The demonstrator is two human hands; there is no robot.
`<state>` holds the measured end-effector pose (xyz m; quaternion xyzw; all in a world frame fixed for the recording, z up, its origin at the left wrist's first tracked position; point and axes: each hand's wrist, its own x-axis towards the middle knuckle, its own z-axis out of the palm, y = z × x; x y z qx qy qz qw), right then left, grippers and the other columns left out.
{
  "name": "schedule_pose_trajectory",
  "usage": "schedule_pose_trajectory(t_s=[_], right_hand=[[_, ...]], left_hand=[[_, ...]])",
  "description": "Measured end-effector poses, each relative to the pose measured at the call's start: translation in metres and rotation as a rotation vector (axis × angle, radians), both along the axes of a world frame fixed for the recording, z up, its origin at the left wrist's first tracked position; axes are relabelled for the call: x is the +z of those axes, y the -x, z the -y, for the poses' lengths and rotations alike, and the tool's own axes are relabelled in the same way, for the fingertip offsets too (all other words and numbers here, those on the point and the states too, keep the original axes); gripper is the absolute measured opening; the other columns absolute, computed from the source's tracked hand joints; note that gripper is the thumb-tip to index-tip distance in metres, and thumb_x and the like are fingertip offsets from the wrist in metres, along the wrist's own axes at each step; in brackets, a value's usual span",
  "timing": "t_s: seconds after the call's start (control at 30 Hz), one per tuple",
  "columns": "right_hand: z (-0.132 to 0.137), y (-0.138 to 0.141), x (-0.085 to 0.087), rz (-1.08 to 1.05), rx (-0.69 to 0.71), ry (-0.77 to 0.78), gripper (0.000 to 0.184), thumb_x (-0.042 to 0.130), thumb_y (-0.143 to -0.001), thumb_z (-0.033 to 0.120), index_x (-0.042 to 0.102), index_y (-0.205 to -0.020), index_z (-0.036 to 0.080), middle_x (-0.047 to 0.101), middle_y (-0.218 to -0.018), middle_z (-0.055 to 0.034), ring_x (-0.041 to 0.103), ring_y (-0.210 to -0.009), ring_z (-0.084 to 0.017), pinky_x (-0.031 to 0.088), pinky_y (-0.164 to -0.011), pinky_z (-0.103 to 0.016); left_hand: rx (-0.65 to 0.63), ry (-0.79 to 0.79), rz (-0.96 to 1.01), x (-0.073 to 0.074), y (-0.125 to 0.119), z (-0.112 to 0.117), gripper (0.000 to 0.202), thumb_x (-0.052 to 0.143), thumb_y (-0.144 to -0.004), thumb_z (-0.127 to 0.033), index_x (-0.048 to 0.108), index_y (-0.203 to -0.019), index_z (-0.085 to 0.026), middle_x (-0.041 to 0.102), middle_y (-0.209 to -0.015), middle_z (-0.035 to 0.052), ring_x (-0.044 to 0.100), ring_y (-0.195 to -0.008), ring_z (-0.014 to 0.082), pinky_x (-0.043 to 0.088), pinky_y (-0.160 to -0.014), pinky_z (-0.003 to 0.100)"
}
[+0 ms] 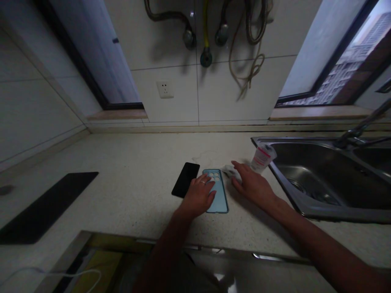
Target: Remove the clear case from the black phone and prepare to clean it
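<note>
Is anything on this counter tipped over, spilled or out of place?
The small plastic cup is tilted at the sink rim, not upright. I see no spill. The phone and the blue case lie flat, side by side.

My left hand (198,197) lies flat on the blue phone case (220,202), the black phone (185,179) just beside it. My right hand (252,185) touches a crumpled white cloth (230,172) on the worktop (128,183) near the sink (336,215).
</note>
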<state>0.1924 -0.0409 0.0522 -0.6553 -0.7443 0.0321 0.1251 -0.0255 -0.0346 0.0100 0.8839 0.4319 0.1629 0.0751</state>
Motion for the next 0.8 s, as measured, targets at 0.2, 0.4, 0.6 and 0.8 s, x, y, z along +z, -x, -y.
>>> schedule_pose_trajectory(t_s=[0.2,0.4,0.6,0.8], right_hand=[[0.004,-0.003,0.008,0.186,-0.084,0.171,0.049,0.052,-0.096,0.035,0.051,-0.141,0.016,0.055,-0.146,-0.0235,0.073,-0.095,-0.034,0.052,-0.067,-0.038],[0.001,-0.008,0.011,0.212,-0.07,0.3,0.04,0.05,-0.097,0.026,0.058,-0.135,0.017,0.073,-0.119,-0.0215,0.073,-0.101,-0.037,0.052,-0.073,-0.04],[-0.004,-0.018,0.003,0.19,-0.036,0.254,0.04,0.052,-0.094,0.021,0.061,-0.134,0.019,0.073,-0.119,-0.021,0.074,-0.1,-0.035,0.052,-0.073,-0.039],[-0.007,-0.025,-0.002,0.202,-0.028,0.244,0.04,0.054,-0.093,0.018,0.062,-0.132,0.018,0.075,-0.112,-0.0221,0.074,-0.098,-0.035,0.052,-0.072,-0.038]], left_hand=[[-0.053,-0.025,0.04,-0.005,0.002,-0.004,0.036,0.047,-0.095,-0.012,0.067,-0.125,-0.01,0.065,-0.136,0.0172,0.057,-0.133,0.0259,0.044,-0.116,0.045],[-0.053,-0.02,0.085,-0.008,0.003,-0.005,0.048,0.046,-0.085,0.0,0.068,-0.125,-0.017,0.066,-0.136,0.0127,0.059,-0.132,0.0218,0.046,-0.116,0.044],[-0.046,0.005,0.111,-0.007,0.004,-0.006,0.053,0.044,-0.082,0.004,0.069,-0.125,-0.016,0.068,-0.135,0.0118,0.06,-0.131,0.0203,0.045,-0.116,0.041],[0.001,-0.021,0.105,-0.004,0.007,-0.006,0.052,0.045,-0.081,0.003,0.07,-0.123,-0.016,0.07,-0.131,0.013,0.061,-0.13,0.0221,0.047,-0.114,0.044]])
